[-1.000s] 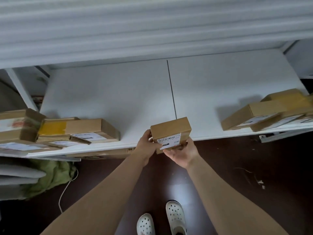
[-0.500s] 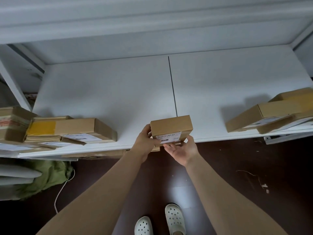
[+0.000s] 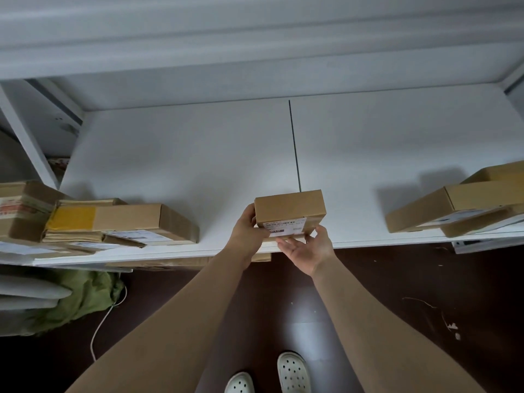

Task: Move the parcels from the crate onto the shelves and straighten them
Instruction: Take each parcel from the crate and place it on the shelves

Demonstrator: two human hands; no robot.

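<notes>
Parcel (image 3: pixel 289 207), a small brown carton with a white barcode label facing the person, sits at the front lip of the white shelf (image 3: pixel 198 165), held from both ends. Nearest of all, straight below the grip, two white clogs (image 3: pixel 293 370) stand on the dark floor (image 3: pixel 397 279); down and to the left of the grip a green cloth (image 3: pixel 85 293) lies bunched, with a white cable (image 3: pixel 105 321) trailing past it. Both bare forearms reach up to the carton; the left hand (image 3: pixel 249 231) wraps its left end, fingers curled round it; the right hand (image 3: pixel 309 248) is turned palm-up, fingers under the bottom front edge and thumb against the lower right corner; both hands clasp the carton. Whether its base lies flat on the board I cannot tell.

Level with the grip and to its left lies a stack of boxes (image 3: pixel 127 219), one bearing yellow tape, their labels at the shelf front; to the right, well apart, tilted flat boxes (image 3: pixel 453 205) lean on one another at the edge. Behind the grip a dark seam (image 3: pixel 295 148) runs from the carton's back edge toward the rear wall.
</notes>
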